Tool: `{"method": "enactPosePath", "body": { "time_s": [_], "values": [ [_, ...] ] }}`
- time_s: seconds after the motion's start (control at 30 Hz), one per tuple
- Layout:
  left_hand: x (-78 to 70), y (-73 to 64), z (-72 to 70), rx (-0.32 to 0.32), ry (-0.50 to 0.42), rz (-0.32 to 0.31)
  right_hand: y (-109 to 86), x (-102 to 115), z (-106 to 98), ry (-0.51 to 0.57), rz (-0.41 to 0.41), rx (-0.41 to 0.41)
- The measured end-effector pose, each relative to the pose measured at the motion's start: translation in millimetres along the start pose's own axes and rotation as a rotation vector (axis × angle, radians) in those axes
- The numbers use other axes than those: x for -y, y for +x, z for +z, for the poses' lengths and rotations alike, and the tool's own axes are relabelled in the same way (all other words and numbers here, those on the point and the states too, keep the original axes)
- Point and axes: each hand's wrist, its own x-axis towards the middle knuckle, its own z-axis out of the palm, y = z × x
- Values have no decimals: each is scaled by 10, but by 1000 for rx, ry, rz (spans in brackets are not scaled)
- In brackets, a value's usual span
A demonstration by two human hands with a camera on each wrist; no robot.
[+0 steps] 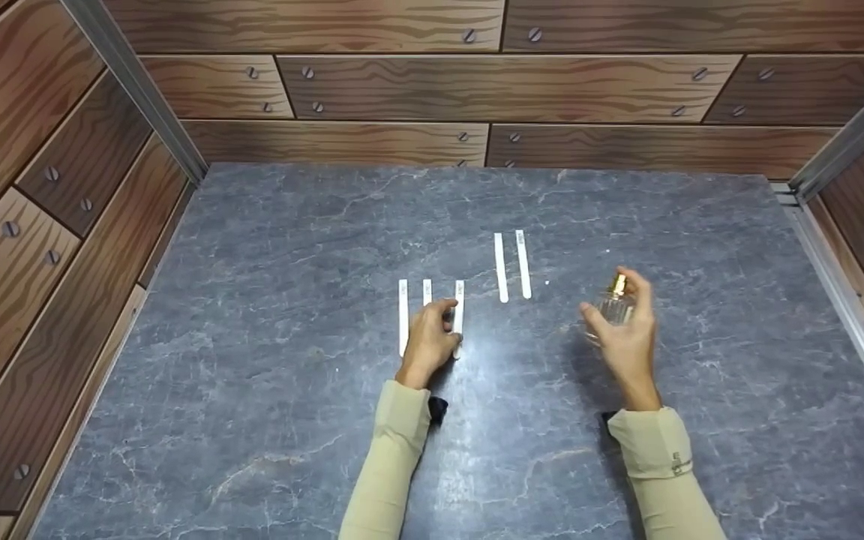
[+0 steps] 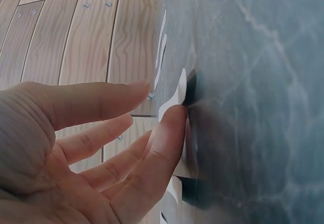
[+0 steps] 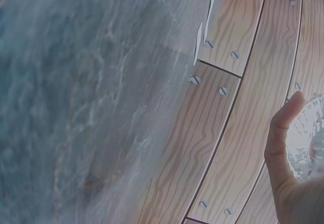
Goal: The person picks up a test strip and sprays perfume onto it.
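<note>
Three white paper strips lie side by side on the grey marble table (image 1: 267, 300); the outer ones are the left strip (image 1: 403, 315) and the right strip (image 1: 460, 307). My left hand (image 1: 441, 319) rests over the middle strip (image 1: 427, 291). In the left wrist view its fingers (image 2: 169, 125) are nearly straight, and one tip touches a strip (image 2: 177, 90) whose end lifts off the table. Two more strips (image 1: 512, 264) lie further back. My right hand (image 1: 625, 315) grips a small glass perfume bottle (image 1: 615, 306) with a gold cap, held just above the table.
Wood-patterned walls (image 1: 507, 86) with screws enclose the table at the back and both sides, with metal rails in the corners. In the right wrist view the two far strips (image 3: 198, 44) and the bottle's glass (image 3: 304, 143) beside my thumb (image 3: 280, 133) show.
</note>
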Motion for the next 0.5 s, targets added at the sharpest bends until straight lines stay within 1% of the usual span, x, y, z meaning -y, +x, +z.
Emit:
{"method": "enactPosePath", "body": {
  "time_s": [0.2, 0.3, 0.4, 0.5],
  "values": [
    [23, 2, -5, 23, 4, -20, -2, -5, 12, -17, 12, 11],
    [22, 9, 1, 23, 0, -25, -14, -4, 14, -14, 18, 13],
    [16, 10, 20, 12, 23, -31, -34, -11, 14, -15, 29, 14],
    [4, -1, 42, 2, 73, -29, -55, -22, 17, -18, 39, 12]
  ]
}}
